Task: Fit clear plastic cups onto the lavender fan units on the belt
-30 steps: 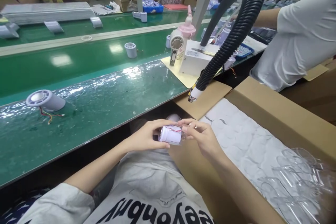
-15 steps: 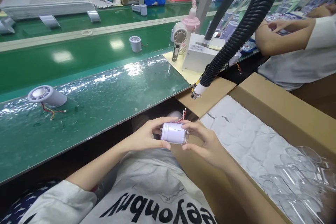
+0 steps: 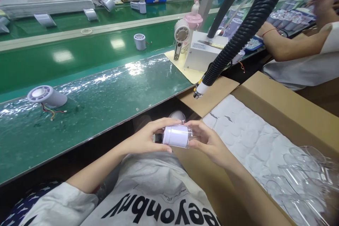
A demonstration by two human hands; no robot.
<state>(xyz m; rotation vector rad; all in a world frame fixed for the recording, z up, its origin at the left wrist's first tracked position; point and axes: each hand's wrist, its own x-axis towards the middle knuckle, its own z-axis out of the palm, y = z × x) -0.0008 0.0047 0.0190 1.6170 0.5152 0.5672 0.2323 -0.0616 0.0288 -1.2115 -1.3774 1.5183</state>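
Observation:
Above my lap, a lavender cylindrical fan housing [image 3: 176,136] lies on its side between both hands. My left hand [image 3: 145,137] is closed around its left end, fingers behind and thumb in front. At the other end, my right hand [image 3: 210,143] grips a transparent plastic sleeve [image 3: 190,133] that surrounds the housing. The far side of the housing is hidden by my fingers. On the green table to the left, a similar fan housing [image 3: 54,98] lies tilted, with thin coloured wires [image 3: 51,111] trailing from it.
A black flexible hose [image 3: 238,39] arches down from a white box [image 3: 201,51]. Beside it stands a handheld fan [image 3: 181,33]. One fan housing [image 3: 140,42] is on the green belt. At right, a carton [image 3: 286,102] contains transparent plastic parts [image 3: 304,180]. Co-workers sit opposite and at right.
The wires that stuck up behind the held housing are now mostly out of sight. My right hand shifted slightly right. The belt's housing moved right. A co-worker opposite now reaches out with a lavender part.

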